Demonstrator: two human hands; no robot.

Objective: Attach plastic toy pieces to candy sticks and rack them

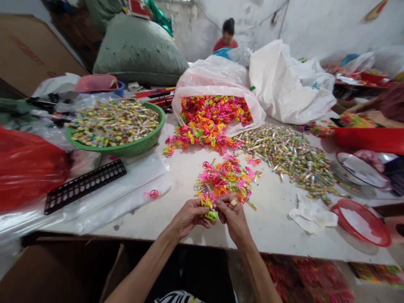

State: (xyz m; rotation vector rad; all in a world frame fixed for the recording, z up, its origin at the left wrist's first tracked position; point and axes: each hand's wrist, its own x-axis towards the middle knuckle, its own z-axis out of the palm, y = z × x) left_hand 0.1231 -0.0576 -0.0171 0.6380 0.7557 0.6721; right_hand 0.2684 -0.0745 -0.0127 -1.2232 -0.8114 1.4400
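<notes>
My left hand (pixel 191 216) pinches a small yellow-and-green plastic toy piece (pixel 211 216) near the table's front edge. Against it, the closed fingers of my right hand (pixel 232 216) meet the left fingertips. A small tube end (pixel 232 203) shows at the right hand's fingers; what else they grip is hidden. Just beyond both hands lies a small heap of pink, orange, yellow and green plastic pieces (pixel 222 176). Farther back, more of these spill from a white sack (pixel 217 75). To the right spreads a pile of small clear tubes with coloured contents (pixel 290 155).
At left are a green basin (pixel 116 149) full of wrapped small pieces, a black slotted tray (pixel 85 185) and a red bag (pixel 28 168). A red bowl (pixel 360 223) and crumpled white paper (pixel 312 216) lie at right. Other people sit at the back and far right.
</notes>
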